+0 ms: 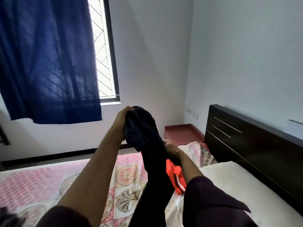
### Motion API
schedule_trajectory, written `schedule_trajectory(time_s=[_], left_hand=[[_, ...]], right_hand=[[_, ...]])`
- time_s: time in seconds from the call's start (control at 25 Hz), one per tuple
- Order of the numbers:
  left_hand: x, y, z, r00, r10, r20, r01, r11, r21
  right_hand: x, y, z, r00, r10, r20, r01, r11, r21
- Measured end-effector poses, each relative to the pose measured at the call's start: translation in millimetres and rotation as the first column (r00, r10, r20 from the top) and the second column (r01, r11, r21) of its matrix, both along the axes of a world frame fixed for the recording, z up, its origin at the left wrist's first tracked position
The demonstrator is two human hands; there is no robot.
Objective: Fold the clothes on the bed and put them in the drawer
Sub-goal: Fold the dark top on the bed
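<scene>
Head view: left hand (122,117) grips bunched dark navy fabric garment (144,133) up high, right hand (170,149) clutches it lower, above pink patterned bed (49,181).

Dark navy garment (144,133) hanging bunched above bed (49,177); orange-red garment (174,174), possibly shorts, crumpled on bedspread.

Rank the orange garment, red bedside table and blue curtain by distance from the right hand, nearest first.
1. Orange garment, on the bed just beneath the right hand.
2. Red bedside table, beyond it by the headboard.
3. Blue curtain, far left at the window.
</scene>
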State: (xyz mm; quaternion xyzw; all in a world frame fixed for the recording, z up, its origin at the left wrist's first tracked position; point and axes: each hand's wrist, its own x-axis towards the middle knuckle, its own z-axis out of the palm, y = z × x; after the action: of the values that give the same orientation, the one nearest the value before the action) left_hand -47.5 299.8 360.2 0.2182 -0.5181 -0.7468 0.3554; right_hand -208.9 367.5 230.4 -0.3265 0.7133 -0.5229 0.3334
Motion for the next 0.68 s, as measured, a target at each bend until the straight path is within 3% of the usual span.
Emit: schedule_trajectory(time_s=[0.08,0.2,0.24,0.28,0.4,0.52,0.6,0.68], left_hand=[[18.4,-24.5,-3.1,0.994,0.104,0.013,-0.105,0.992,0.077],[35.3,-58.3,-39.1,0.925,0.245,-0.29,-0.093,0.886,0.454],[31.9,-62.4,-59.0,0.915,0.281,-0.291,-0.088,0.841,0.534],[27.6,-63.4,-76.8,0.951,0.239,-0.198,-0.095,0.833,0.546],[20.6,-53.9,-115.9,0.99,-0.125,0.056,0.086,0.886,0.456],[24.2,-75.9,-126.1,0.937,-0.332,0.11,0.267,0.883,0.387],[23.7,-95.6,-127.6,0.931,-0.205,0.301,0.141,0.965,0.221],[28.4,-123.1,-125.6,0.85,0.135,0.51,-0.123,0.991,-0.057]], right_hand=[[4.6,-13.0,25.3,0.995,-0.091,0.046,0.094,0.993,-0.068],[16.4,-29.3,55.7,0.961,-0.158,0.225,0.194,0.97,-0.147],[24.0,-34.7,63.3,0.934,-0.168,0.316,0.235,0.954,-0.188],[32.6,-45.0,70.1,0.91,-0.135,0.393,0.236,0.946,-0.221],[67.9,-71.3,84.3,0.873,-0.141,0.467,0.311,0.899,-0.309],[80.4,-87.5,86.2,0.807,-0.203,0.555,0.444,0.828,-0.343],[65.0,-89.5,79.7,0.763,-0.297,0.574,0.542,0.778,-0.318],[52.1,-86.0,69.9,0.678,-0.409,0.611,0.65,0.722,-0.238]])
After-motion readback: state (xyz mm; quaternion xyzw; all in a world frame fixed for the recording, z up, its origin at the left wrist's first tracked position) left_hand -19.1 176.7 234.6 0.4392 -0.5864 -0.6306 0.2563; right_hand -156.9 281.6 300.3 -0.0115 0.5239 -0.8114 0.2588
